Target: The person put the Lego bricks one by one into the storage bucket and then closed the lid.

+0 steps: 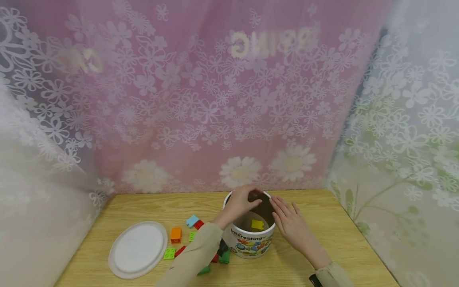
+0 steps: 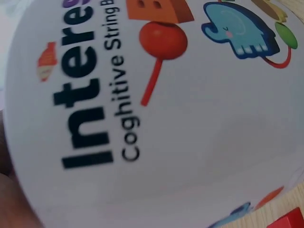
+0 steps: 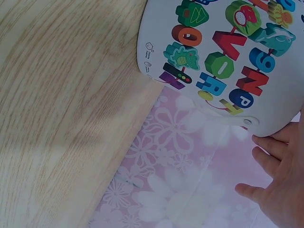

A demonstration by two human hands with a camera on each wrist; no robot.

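Observation:
A white cylindrical bucket (image 1: 247, 249) with printed letters and pictures stands upright on the table, its top uncovered. A yellow block (image 1: 257, 224) lies on its inner floor. My left hand (image 1: 244, 203) reaches over the bucket's mouth, thumb and fingers apart, with nothing visible between them. In the left wrist view, the printed bucket wall (image 2: 199, 118) fills most of the picture. My right hand (image 1: 292, 225) rests its extended fingers at the right rim. The right wrist view has those fingers (image 3: 268, 161) beside the bucket's edge.
To the left lies a round white lid (image 1: 138, 249). Between lid and bucket are scattered blocks, among them an orange block (image 1: 175, 235), a light blue block (image 1: 192, 221) and a lime green block (image 1: 169, 253). My left sleeve (image 1: 197, 255) covers part of them. A floral curtain (image 1: 215, 119) hangs behind the table.

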